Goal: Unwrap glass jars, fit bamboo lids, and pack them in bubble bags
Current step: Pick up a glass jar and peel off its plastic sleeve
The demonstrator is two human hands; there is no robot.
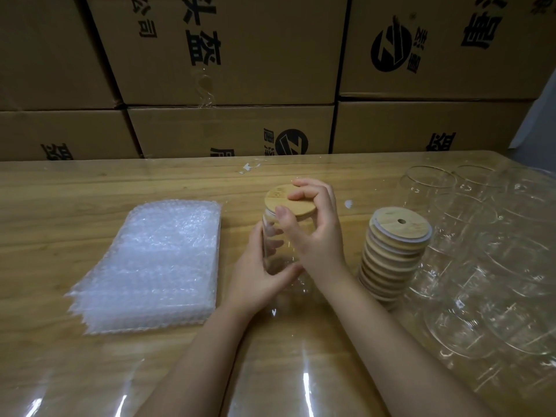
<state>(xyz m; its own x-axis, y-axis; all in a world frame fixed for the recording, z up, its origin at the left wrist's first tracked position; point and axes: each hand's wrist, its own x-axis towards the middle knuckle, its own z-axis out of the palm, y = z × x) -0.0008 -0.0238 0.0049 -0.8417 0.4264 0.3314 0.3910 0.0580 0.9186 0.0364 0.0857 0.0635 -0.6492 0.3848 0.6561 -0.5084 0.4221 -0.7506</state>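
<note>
Head view: glass jar [275, 245] stands mid-table [90, 188], bare, no wrap. Left hand [258, 272] wraps round jar low down, holds it steady. Right hand [313, 224] curls over bamboo lid [285, 200], pressing it onto jar mouth. Lid looks nearly on. Bagging not yet done. Bubble bags [150, 263] piled at left. Lid stack [394, 251] and many open jars [487, 251] at right, lots left.

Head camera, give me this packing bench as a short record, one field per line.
held item: glass jar, front centre
left hand: grips the jar body
right hand: holds bamboo lid on the jar mouth
lid stack: right of the jar, top lid has a hole
bubble bags: flat pile, left of the jar
lidless jars: clustered far right
cardboard boxes: stacked behind
</note>
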